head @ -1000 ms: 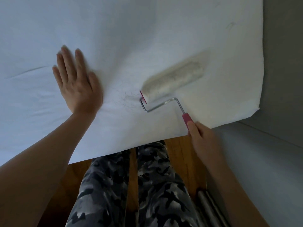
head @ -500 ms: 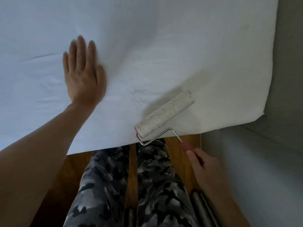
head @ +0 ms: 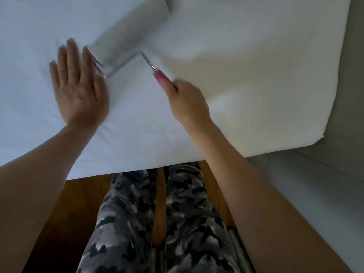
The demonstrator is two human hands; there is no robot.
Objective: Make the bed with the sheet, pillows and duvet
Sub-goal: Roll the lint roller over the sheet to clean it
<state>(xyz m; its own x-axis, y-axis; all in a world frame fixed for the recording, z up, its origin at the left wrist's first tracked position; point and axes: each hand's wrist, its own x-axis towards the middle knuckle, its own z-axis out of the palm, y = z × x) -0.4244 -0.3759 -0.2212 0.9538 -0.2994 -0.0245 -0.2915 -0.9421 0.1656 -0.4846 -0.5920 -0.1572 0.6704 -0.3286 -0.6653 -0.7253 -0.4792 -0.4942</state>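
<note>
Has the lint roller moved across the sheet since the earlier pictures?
Yes. The lint roller has travelled away from the sheet's near edge, further onto the bed and leftward, now beside the left hand.

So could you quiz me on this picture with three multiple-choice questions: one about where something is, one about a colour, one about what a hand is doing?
1. Where is the lint roller's drum?
A. On the wooden floor
B. On the white sheet, just beyond the left hand
C. Lying across the person's legs

2. What colour is the roller's handle?
A. Pink
B. Green
C. Black

3. What is the left hand doing?
A. Gripping the roller
B. Pinching up a fold of sheet
C. Lying flat on the sheet with straight fingers

Answers:
1 B: the blurred drum sits on the sheet, next to the left fingertips.
2 A: pink shows just ahead of the right hand, which grips it.
3 C: the palm is down and the fingers are spread, holding nothing.
</note>
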